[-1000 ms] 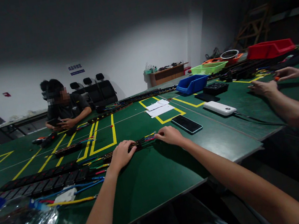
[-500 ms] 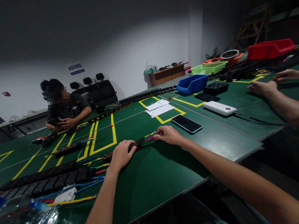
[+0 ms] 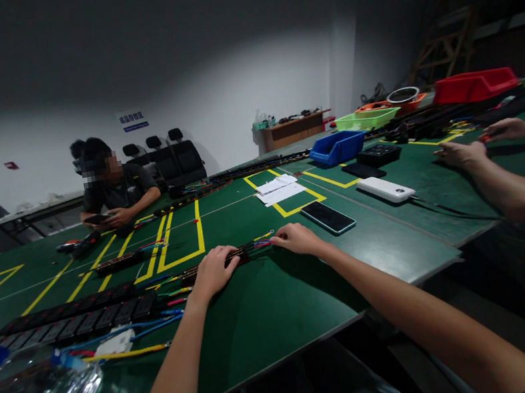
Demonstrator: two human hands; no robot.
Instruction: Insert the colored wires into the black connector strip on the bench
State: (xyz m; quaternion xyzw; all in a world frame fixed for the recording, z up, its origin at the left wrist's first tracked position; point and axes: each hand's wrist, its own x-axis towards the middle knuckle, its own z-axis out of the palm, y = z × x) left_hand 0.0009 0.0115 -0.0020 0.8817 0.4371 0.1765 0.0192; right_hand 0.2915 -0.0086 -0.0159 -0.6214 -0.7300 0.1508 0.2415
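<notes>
A thin bundle of coloured wires [image 3: 251, 248] lies on the green table [image 3: 271, 303] between my two hands. My left hand [image 3: 215, 271] rests on the bundle's left part with fingers curled down over it. My right hand [image 3: 298, 239] pinches the wires at the bundle's right end. Black terminal strips [image 3: 80, 316] with coloured wire tails lie to the left of my left hand.
A clear plastic bottle [image 3: 37, 388] lies at the near left. A phone [image 3: 328, 217], a white power bank [image 3: 386, 189] and papers [image 3: 279, 189] sit right of centre. Blue [image 3: 338, 146], green and red bins stand far right. One person sits across the table; another person's arms [image 3: 498, 182] reach in from the right.
</notes>
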